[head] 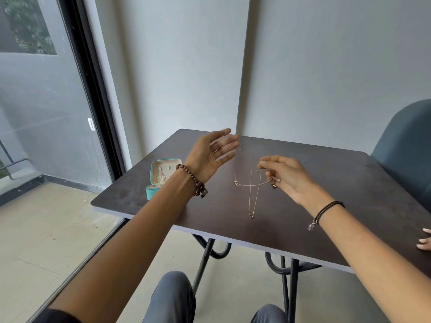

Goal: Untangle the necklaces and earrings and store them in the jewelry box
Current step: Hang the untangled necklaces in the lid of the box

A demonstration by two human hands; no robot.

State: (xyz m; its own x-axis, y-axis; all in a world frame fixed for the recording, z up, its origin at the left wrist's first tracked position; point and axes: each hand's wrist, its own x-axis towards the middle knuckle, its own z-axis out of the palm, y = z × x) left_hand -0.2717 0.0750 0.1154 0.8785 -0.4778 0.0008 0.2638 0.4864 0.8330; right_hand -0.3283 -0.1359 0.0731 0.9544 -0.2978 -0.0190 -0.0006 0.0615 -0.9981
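Plain room: dark table point(326, 194), chair point(405, 145), glass door point(46, 113)

A bracelet point(191, 181) of brown wooden beads, with a small dark pendant hanging from it, circles the wrist below the left hand point(210, 155). Below the right hand point(286, 176), a doubled black cord point(327, 209) carries a small silver charm point(311, 226). Both forearms are bare; a dark sleeve point(58, 317) edges the left upper arm. The trousers point(172, 297) are blue-grey.
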